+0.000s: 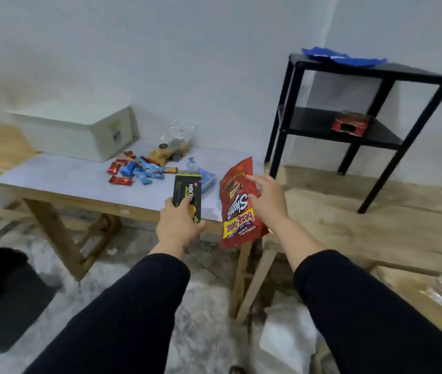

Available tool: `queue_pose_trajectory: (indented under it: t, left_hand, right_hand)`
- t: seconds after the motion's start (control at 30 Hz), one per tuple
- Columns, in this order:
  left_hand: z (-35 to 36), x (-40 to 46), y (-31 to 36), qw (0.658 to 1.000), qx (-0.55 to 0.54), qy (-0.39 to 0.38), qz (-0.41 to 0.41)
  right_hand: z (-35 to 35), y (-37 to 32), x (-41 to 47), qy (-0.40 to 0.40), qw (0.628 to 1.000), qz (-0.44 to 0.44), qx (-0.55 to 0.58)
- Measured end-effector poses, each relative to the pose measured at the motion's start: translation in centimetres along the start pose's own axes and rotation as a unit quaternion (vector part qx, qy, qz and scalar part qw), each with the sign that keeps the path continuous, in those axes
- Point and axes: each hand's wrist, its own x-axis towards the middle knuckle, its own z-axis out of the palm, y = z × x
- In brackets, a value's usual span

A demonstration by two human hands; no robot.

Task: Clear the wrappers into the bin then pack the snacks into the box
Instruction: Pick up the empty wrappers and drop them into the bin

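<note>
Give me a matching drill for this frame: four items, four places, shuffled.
Items:
1. black pack
2. red bag
3. white box
4. blue wrapper

Places:
A. top of the black shelf
B. in the right hand
C. far left of the table
D. in the left hand

Pairs: 1-D, 2-B, 3-C, 4-A

bin cut off at left, snack pile blurred
</note>
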Motion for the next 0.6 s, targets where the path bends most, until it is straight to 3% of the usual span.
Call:
queue_pose_trajectory:
  t: [0.3, 0.6]
  left_hand:
    - [-7.4, 1.3, -15.6, 0.979, 0.013, 0.105, -0.172]
    - [-11.7, 5.0, -28.5, 0.917, -0.018, 0.168, -0.361]
  right_hand:
    - [15.2, -10.4, 3.1, -0.156, 0.983, -0.065, 0.067]
    - [32.3, -19.6, 8.3, -0.325, 0.93, -0.161, 0.067]
